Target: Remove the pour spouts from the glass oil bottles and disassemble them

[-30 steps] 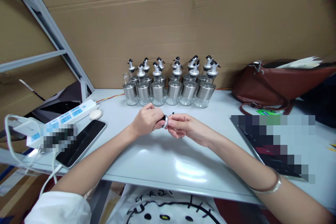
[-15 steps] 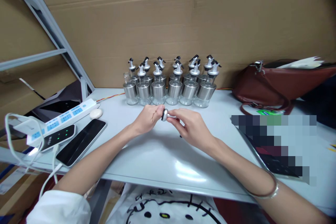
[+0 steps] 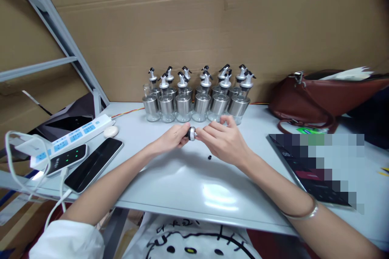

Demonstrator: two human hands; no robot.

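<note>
By the table's point(image 3: 170, 194) back edge, one bottle point(image 3: 151, 107) lacked a top; the other bottles point(image 3: 183, 104) had theirs. Between there and the front edge, left hand point(image 3: 170, 137) and right hand point(image 3: 225, 141) gripped one unfitted pourer point(image 3: 192, 133).

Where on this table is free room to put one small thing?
Bare table lies between left forearm and right forearm, from the small black piece to its front edge. A smaller patch separates the bottles from the brown bag. Crowded: the left, with phone and power strip.
</note>
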